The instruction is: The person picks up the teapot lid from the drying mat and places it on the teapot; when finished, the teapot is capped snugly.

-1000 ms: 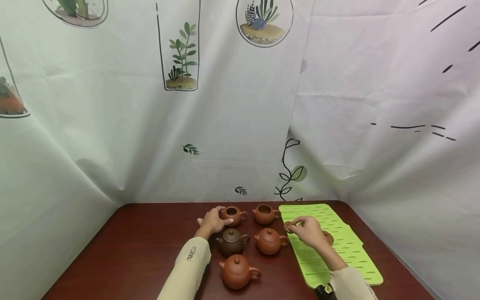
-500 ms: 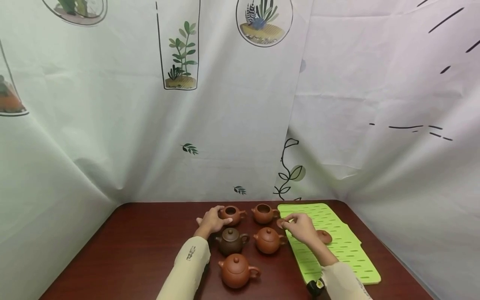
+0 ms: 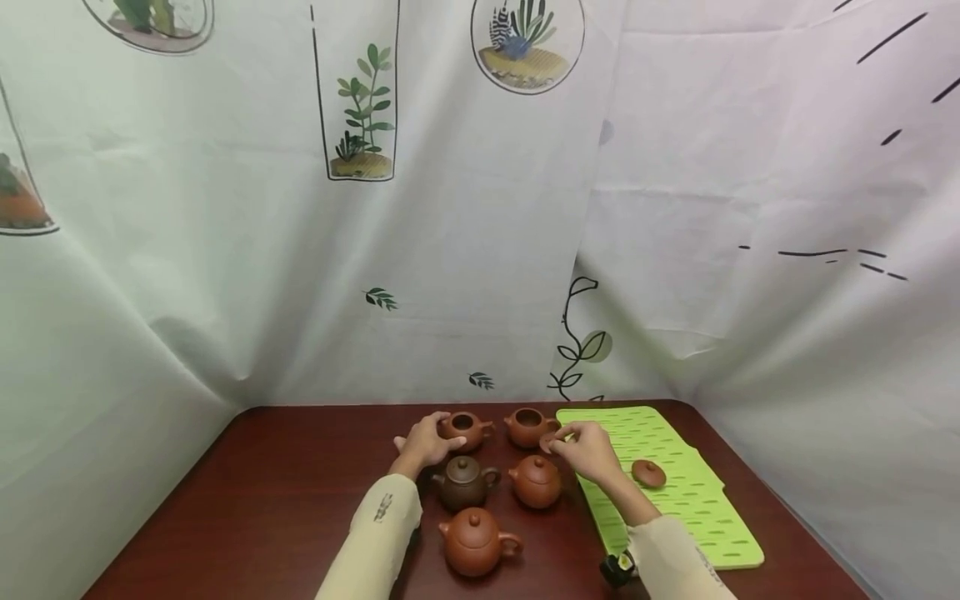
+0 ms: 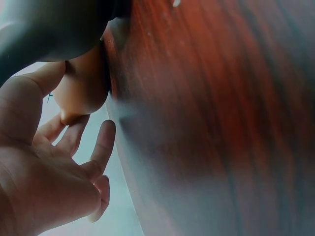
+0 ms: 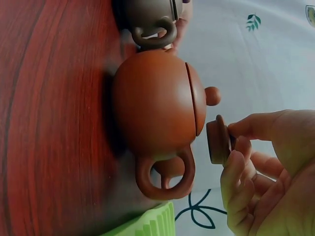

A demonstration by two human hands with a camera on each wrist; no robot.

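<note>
At the back of the table, my left hand point(image 3: 424, 443) holds a lidless reddish-brown teapot point(image 3: 463, 428) from its spout side, thumb in front and fingers behind. In the left wrist view, the thumb and some fingers point(image 4: 106, 142) surround the spout end. A small brown teapot lid point(image 5: 218, 140) is pinched by its knob in my right hand point(image 3: 588, 452). That lid is in the air, just above and beside a lidded orange-brown teapot point(image 3: 536, 482). Another lidless teapot point(image 3: 527, 427) stands behind it, to the left of the lid.
A dark brown lidded teapot point(image 3: 462, 483) stands just in front of the left-held one. Nearest the front is another lidded orange teapot point(image 3: 471, 542). A second lid point(image 3: 648, 473) lies on the green slotted mat point(image 3: 697, 517) at the right. A printed cloth point(image 3: 450, 250) hangs behind the table.
My right hand has carried the pinched lid leftward off the green mat, towards the teapots. The left hand stays at its teapot.
</note>
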